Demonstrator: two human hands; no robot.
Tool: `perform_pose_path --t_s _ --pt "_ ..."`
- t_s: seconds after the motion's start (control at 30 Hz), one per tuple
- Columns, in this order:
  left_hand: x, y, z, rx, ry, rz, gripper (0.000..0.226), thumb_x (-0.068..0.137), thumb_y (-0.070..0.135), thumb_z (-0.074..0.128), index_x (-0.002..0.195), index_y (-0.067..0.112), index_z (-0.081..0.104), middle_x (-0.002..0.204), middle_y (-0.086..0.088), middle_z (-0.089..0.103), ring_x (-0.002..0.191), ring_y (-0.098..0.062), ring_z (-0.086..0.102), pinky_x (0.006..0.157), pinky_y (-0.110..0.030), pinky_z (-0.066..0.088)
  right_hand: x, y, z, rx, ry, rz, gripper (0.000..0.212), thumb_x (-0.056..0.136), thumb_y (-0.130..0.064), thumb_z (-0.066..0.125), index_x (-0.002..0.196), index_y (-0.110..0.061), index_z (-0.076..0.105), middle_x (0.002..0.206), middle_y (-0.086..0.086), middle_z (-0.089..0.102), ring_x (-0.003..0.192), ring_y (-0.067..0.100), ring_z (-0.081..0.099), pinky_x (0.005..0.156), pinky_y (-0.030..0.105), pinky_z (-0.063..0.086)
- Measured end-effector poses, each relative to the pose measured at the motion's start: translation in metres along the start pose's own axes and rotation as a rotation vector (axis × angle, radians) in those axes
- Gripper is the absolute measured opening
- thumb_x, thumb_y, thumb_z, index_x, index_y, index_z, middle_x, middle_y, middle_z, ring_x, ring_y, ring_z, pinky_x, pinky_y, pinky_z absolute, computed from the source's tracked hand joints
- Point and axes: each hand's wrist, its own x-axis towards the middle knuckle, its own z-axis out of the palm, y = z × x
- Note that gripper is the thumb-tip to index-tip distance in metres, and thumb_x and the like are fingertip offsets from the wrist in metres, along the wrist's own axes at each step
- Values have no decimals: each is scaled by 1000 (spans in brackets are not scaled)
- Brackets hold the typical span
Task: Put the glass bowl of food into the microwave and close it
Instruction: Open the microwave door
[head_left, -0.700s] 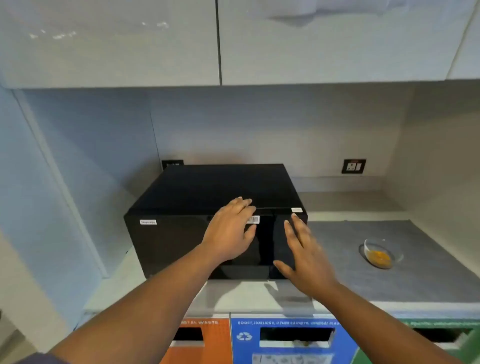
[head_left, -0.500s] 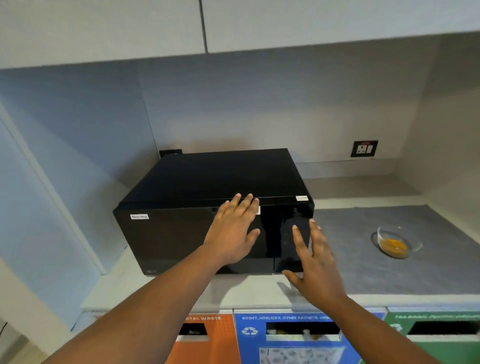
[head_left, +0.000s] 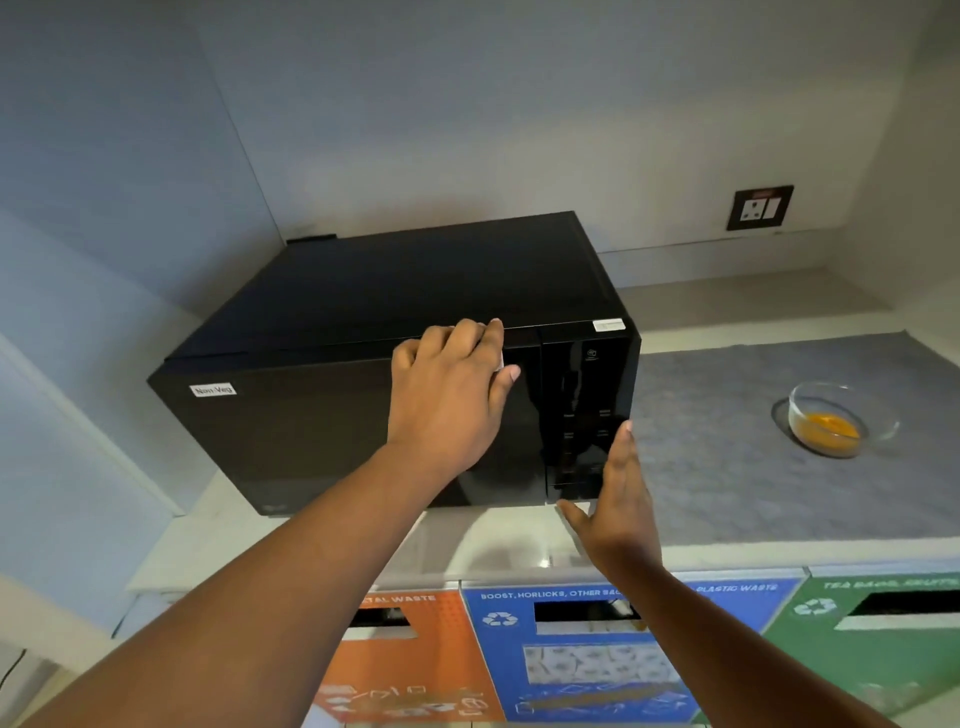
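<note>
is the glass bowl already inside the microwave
No, the glass bowl with orange food sits on the grey mat to the right of the microwave, whose door is shut.

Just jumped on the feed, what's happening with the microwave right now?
A person's left hand is curled over the top edge of the black microwave's door, which looks shut. The right hand is open and empty by the control panel. The glass bowl of food sits untouched on the grey counter mat to the right, so nothing is loaded yet.
</note>
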Motion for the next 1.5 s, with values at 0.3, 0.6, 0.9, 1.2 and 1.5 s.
perform_pose_path --t_s 0.3,0.6,0.9,1.2,1.5 --pt "4 -2 13 -84 84 54 49 105 42 46 142 11 57 123 -7 64 118 -29 57 98 -44 50 -3 9 21 121 165 -61 134 78 -21 87 151 -45 -23 166 9 14 153 27 21 118 41 32" --pt "2 -5 22 -120 63 74 51 107 44 40 148 15 51 152 -7 54 143 -26 47 115 -43 37 7 10 33 105 246 -10 136 71 -19 92 157 -28 -14 142 31 47 131 43 49 105 52 49" --pt "-12 -4 9 -156 -23 63 55 108 48 36 153 18 44 159 -4 46 149 -22 38 120 -38 26 -4 -7 20 183 167 26 134 75 -14 88 153 -43 -17 164 17 23 151 27 23 118 39 28" --pt "-37 1 -18 -250 -106 25 58 108 52 25 154 21 43 159 0 45 150 -16 34 124 -35 21 -3 -44 -51 -2 93 -74 128 82 -24 82 152 -41 -23 170 6 -2 156 27 7 121 53 28" --pt "-81 8 -68 -450 -128 -137 44 105 45 41 135 24 66 141 7 64 138 -8 49 115 -22 29 33 -98 -119 -404 4 -484 87 92 -43 65 159 -16 16 169 10 15 156 27 5 122 48 12"
